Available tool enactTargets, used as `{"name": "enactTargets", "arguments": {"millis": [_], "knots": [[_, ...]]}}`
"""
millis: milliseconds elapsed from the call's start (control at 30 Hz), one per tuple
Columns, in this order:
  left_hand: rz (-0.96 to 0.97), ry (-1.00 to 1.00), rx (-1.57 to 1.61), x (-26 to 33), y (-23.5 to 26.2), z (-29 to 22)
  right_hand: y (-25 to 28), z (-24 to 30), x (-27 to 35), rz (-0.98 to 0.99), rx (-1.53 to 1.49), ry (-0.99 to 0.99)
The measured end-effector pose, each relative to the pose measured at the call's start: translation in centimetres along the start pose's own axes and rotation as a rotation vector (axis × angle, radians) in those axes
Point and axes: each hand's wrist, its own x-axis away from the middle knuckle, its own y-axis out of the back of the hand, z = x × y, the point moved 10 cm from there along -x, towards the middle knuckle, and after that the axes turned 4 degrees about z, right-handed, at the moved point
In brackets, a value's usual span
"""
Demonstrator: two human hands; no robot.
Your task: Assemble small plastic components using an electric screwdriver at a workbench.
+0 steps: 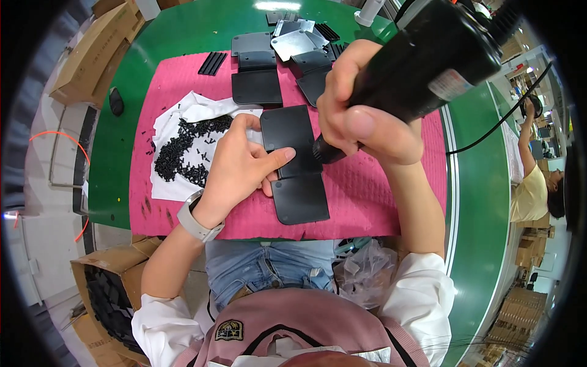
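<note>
My left hand (247, 160) grips the left edge of a black flat panel (301, 199), its thumb lying across the top and its fingers curled beneath. The panel has rounded corners and a seam across it, and lies over the pink mat. My right hand (373, 116) is wrapped round a black electric screwdriver (416, 61) with a cord. The tool's tip points down at the panel's right edge, close to the seam; whether it touches cannot be made out. Left of the panel, many small black screws (174, 159) lie heaped on a white cloth (168, 191).
The pink mat (367, 214) covers part of a green table (110, 177). More black panels (257, 88), silvery metal plates (293, 44) and black strips (212, 63) lie toward the back. A cardboard box (131, 263) of black parts stands lower left. Another person (535, 189) is at far right.
</note>
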Motion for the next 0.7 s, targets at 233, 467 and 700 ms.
{"name": "enactTargets", "arguments": {"millis": [233,467,700], "knots": [[0.01,-0.019,-0.03,0.1,0.6,0.1,-1.2,0.5,0.9,-0.111,0.082,0.103],[-0.316,-0.34,-0.889,3.2,2.1,-4.5,-0.2,2.7,0.8,0.009,-0.308,0.179],[-0.536,-0.496,-1.126,4.0,8.0,-5.4,0.3,1.1,1.3,-0.007,-0.229,0.085]]}}
